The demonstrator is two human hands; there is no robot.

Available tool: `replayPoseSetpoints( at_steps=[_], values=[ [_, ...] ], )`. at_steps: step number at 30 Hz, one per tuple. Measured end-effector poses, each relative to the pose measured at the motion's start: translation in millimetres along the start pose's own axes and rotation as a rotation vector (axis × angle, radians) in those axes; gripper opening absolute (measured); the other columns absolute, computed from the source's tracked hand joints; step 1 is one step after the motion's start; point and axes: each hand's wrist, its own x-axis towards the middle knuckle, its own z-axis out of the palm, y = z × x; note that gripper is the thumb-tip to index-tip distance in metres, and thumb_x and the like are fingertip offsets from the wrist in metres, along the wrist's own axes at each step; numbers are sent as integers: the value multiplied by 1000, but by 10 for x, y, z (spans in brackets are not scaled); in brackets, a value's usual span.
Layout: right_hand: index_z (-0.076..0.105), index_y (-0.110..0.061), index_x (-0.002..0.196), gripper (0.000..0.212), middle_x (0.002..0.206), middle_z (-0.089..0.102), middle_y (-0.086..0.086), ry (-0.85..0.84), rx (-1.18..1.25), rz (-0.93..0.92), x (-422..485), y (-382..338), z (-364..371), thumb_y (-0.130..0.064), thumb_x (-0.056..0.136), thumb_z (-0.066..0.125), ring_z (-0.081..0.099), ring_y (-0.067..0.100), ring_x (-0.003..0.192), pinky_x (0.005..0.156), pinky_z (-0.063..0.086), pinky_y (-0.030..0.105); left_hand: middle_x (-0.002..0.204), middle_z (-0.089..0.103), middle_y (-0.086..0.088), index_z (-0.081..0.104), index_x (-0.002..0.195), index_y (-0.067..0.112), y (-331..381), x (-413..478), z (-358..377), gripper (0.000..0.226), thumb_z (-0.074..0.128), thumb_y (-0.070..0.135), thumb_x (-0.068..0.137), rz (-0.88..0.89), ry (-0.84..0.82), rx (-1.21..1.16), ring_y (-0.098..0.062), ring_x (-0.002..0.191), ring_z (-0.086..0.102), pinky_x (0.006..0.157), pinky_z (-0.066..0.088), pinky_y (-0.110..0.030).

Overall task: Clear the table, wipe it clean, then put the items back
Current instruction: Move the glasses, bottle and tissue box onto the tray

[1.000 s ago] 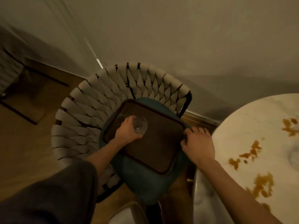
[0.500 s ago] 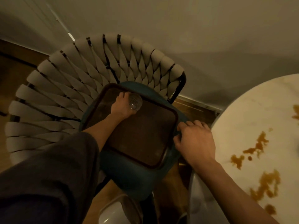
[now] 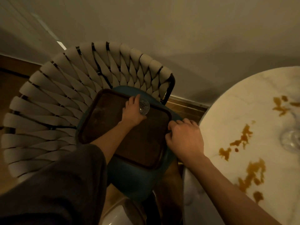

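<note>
A dark brown tray (image 3: 103, 120) lies on the blue seat cushion of a woven chair. My left hand (image 3: 132, 112) grips a small clear cut glass (image 3: 144, 106) standing at the tray's far right corner. My right hand (image 3: 185, 138) holds the tray's right rim, fingers curled over its edge. The round white marble table (image 3: 227, 111) at the right carries several brown spill stains (image 3: 241, 138). Another clear glass (image 3: 290, 140) stands on the table at the right edge of view.
The woven chair (image 3: 68, 101) with a curved beige back stands against a pale wall. Wooden floor shows at the left and under the chair. A white rounded object (image 3: 120, 215) sits low on the floor near my legs.
My left hand has slid the glass from the tray's middle toward its far right corner. My right hand stays on the tray's right rim. The view has shifted a little.
</note>
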Motion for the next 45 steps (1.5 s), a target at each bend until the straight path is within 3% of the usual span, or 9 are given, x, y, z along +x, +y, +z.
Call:
replayPoseSetpoints(
  at_steps=[4,7,12,17,22,28,34,38,45],
  values=[
    [61,-26,94,20,83,62,-5,82,155,5,-41,25,-48,-40,91,47,51,13,83,78,40,30,145,33,-6,31,146,17,321,-441,-168,74,69,15,83,112,188,-340,-22,130,38,108,37,-38],
    [63,-26,90,14,78,59,-5,144,331,41,-96,76,-86,-37,87,55,51,14,75,69,36,27,130,50,1,43,137,18,686,-814,-342,54,61,7,88,102,176,-674,-9,108,55,88,46,-17],
    [65,-15,76,10,71,63,0,278,746,79,-301,275,-302,-21,79,57,54,14,68,64,39,28,92,68,-5,63,103,12,1322,-1425,-629,21,54,-2,90,196,106,-903,-9,79,65,64,47,-15],
    [66,-17,79,11,75,65,-5,422,738,188,-1108,760,-492,-22,83,57,53,11,74,73,40,28,84,70,-6,66,92,17,1950,-2024,-507,21,53,0,90,297,-4,-817,-10,72,66,62,47,-15],
    [64,-18,74,13,69,63,-6,428,721,368,-2181,1340,-383,-24,83,56,54,10,64,65,47,35,81,70,-3,67,100,17,2708,-2582,-146,21,56,3,89,448,-156,-697,-10,68,65,61,49,-16],
    [66,-14,78,13,73,63,-3,428,729,701,-3055,1948,-87,-15,88,57,55,14,70,70,49,40,105,62,9,49,130,27,3553,-3043,561,55,72,21,81,669,-336,-544,-6,91,60,73,50,-20],
    [64,-12,90,25,88,69,10,297,784,811,-3122,2322,25,-31,89,48,65,30,82,75,53,48,145,34,-1,35,144,21,4192,-3193,1148,85,76,33,71,888,-269,-195,-22,130,35,104,39,-39],
    [60,-10,119,35,117,62,12,145,585,790,-3024,2341,23,-32,98,43,56,33,108,86,45,43,152,23,-2,28,147,23,4479,-3140,1319,94,76,46,70,924,-200,33,-26,135,29,99,41,-44],
    [61,-5,98,26,104,66,13,79,617,770,-2971,2338,-62,-27,89,49,58,33,103,91,47,45,138,35,1,33,145,28,4436,-3041,1161,93,76,37,63,946,-216,57,-21,120,45,82,54,-45]
  ],
)
